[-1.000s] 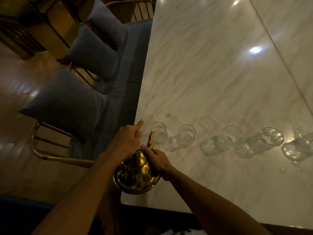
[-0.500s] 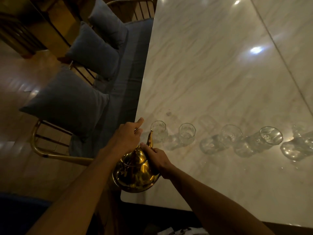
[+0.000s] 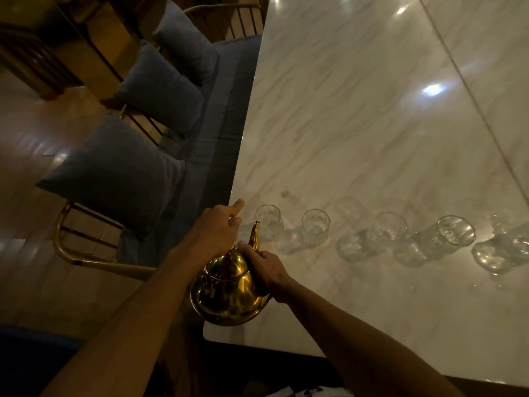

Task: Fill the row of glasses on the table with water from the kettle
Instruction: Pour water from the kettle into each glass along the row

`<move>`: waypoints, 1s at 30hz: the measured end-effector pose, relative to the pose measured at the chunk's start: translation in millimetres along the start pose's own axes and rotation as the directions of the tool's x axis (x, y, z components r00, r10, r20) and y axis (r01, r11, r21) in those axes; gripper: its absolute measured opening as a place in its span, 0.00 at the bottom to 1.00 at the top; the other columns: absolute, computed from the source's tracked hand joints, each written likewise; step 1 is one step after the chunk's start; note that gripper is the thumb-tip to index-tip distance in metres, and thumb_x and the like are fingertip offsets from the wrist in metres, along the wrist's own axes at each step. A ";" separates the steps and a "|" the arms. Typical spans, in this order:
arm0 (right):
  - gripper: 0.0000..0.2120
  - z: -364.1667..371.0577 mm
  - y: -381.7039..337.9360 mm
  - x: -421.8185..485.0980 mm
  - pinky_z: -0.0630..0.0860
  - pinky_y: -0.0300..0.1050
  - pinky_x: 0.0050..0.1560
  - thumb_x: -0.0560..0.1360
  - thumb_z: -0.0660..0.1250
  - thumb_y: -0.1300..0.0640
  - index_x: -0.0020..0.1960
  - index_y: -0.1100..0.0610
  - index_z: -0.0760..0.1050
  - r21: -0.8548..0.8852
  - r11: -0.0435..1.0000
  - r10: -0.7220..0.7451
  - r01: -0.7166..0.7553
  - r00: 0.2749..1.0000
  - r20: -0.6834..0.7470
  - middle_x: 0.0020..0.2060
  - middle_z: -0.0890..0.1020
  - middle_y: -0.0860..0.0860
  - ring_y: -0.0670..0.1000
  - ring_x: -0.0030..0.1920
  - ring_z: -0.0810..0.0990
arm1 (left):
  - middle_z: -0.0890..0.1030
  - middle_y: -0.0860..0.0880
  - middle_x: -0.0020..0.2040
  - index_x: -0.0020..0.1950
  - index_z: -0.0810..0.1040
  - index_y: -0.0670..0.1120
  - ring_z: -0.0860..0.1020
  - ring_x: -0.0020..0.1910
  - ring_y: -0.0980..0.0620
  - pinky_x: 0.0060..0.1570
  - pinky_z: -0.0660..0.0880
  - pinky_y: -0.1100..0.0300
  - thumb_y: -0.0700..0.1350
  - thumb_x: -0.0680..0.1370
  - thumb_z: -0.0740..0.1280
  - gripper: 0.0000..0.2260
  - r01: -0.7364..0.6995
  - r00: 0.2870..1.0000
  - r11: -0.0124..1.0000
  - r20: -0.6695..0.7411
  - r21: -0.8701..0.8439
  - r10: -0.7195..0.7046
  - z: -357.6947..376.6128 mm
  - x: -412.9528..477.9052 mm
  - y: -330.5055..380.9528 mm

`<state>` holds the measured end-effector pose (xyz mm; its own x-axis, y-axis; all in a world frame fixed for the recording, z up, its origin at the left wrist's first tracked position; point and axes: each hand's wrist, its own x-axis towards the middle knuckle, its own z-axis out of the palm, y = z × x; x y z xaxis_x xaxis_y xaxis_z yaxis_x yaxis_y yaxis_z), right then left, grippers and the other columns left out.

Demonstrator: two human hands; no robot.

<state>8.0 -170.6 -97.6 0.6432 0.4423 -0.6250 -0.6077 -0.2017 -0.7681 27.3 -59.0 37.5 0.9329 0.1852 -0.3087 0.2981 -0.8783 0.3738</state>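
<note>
I see the kettle [image 3: 229, 290] as a round, polished gold pot with a thin curved spout, tipped forward over the near left corner of the bench [image 3: 357, 124], a pale marbled slab. Its spout tip sits at the rim of the leftmost glass [image 3: 269, 223]. I cannot make out a stream of water in this dim light.

My left hand [image 3: 214, 230] is up at the kettle's top, where the handle would be; its fingers [image 3: 236, 204] are partly curled, with the forefinger stretched out toward the bench edge. I cannot tell exactly what they clasp. My right hand [image 3: 264, 266] rests on the kettle's shoulder by the base of the spout, its fingers pressed together against the metal.

I count five glasses in a row running rightward: the leftmost, a second [image 3: 315, 229], a third [image 3: 390, 226], a fourth [image 3: 455, 231], and a fifth [image 3: 509, 247] cut off at the frame's edge. All are clear, small and upright, standing apart from each other.

Left of the bench I count three blue-grey cushions [image 3: 114, 173] on a seat with a gold metal frame [image 3: 86, 260].
</note>
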 end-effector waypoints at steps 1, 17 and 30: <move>0.26 -0.1 0.1 -0.3 0.82 0.51 0.58 0.75 0.65 0.30 0.48 0.53 0.82 -0.002 1.000 0.001 -0.001 1.000 -0.002 0.47 0.87 0.53 0.53 0.48 0.86 | 0.79 0.39 0.56 0.74 0.62 0.53 0.76 0.38 0.57 0.42 0.76 0.58 0.46 0.81 0.58 0.21 -0.001 1.000 1.000 0.000 0.003 0.001 -0.2 -0.4 0.9; 0.21 -0.3 -0.2 -9.9 0.75 0.55 0.64 0.77 0.63 0.33 0.63 0.45 0.72 0.052 0.990 -0.129 0.130 0.992 -0.014 0.53 0.81 0.47 0.55 0.59 0.80 | 0.79 0.39 0.56 0.74 0.62 0.53 0.79 0.41 0.50 0.44 0.77 0.57 0.45 0.81 0.59 0.21 -0.006 1.000 1.000 0.002 0.008 0.006 0.0 -4.2 4.0; 0.16 -4.5 0.2 -12.0 0.75 0.56 0.64 0.77 0.63 0.32 0.58 0.41 0.70 0.037 0.995 -0.098 0.098 0.995 0.000 0.56 0.80 0.50 0.55 0.58 0.80 | 0.78 0.37 0.57 0.74 0.62 0.55 0.78 0.50 0.44 0.48 0.76 0.54 0.46 0.81 0.59 0.21 0.008 0.999 1.000 0.034 0.016 -0.009 3.8 -1.4 8.6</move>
<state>2.2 -180.0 -90.9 0.6995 0.4599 -0.5469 -0.5589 -0.1248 -0.8198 27.8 -68.5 37.8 0.9228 0.1777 -0.3419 0.3024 -0.8838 0.3568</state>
